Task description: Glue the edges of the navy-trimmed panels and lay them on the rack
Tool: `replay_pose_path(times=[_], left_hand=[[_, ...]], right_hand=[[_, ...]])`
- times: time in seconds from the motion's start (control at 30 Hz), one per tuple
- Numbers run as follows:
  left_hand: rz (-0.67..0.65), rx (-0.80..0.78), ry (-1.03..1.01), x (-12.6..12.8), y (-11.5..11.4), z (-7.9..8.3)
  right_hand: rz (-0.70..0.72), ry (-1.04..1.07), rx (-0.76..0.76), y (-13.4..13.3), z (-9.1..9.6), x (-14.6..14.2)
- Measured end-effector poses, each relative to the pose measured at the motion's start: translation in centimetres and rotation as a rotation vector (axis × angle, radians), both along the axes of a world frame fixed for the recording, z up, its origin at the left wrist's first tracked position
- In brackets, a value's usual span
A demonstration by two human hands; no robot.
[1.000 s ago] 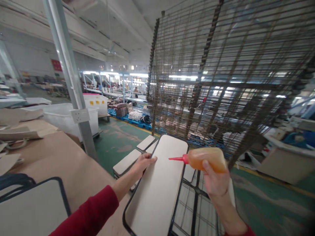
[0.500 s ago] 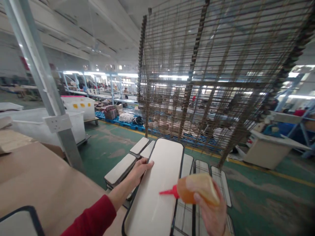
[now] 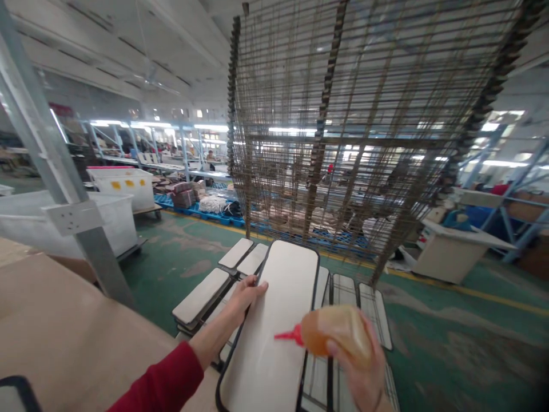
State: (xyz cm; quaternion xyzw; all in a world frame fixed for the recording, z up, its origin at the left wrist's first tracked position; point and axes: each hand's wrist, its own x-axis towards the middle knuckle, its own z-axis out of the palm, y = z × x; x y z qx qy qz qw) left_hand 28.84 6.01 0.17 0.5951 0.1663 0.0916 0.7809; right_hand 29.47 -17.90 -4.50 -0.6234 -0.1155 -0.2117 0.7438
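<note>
A long white panel with rounded corners and a dark edge [image 3: 278,309] is tilted up in front of me. My left hand [image 3: 246,296] grips its left edge, thumb on the white face and the other fingers out of sight behind. In my right hand [image 3: 362,360] lies a squeeze bottle [image 3: 332,332] of amber liquid, its red nozzle pointing left just over the panel's face. Whether the tip touches the surface I cannot tell. Behind and below the panel, more white panels with dark edges [image 3: 201,294] lie in stacks and rows.
A tall wire rack [image 3: 326,143] stands beyond the panels. To the left are a tan tabletop [image 3: 86,337], a metal post [image 3: 92,252] and white bins [image 3: 111,217]. At right stands a workbench [image 3: 454,246] on the green floor. Blue pallets [image 3: 214,217] hold piled goods.
The view has swung slightly to the right, so the rack and post sit further left. My left hand keeps its grip, and the bottle has shifted a little left over the panel.
</note>
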Motion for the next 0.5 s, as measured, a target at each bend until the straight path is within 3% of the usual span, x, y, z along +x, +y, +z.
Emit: replay_pose_path(times=[0.13, 0.2, 0.37, 0.43, 0.5], left_hand=[[-0.089, -0.034, 0.007, 0.1, -2.2, -0.1], [-0.092, -0.055, 0.000, 0.5, -3.2, -0.3], [-0.035, -0.052, -0.024, 2.2, -4.7, -1.2], [-0.034, -0.028, -0.026, 2.6, -5.4, -1.3], [-0.056, -0.034, -0.002, 2.9, -6.4, -1.3]], right_hand=[[-0.170, -0.062, 0.175, -2.5, 2.4, 5.6], [-0.154, -0.046, 0.165, -3.4, 1.5, 6.1], [0.015, 0.083, 0.001, -5.2, -3.6, 2.4], [-0.029, 0.085, 0.012, -6.3, -3.6, 2.7], [-0.113, 0.053, 0.099, -7.5, -2.3, 4.5]])
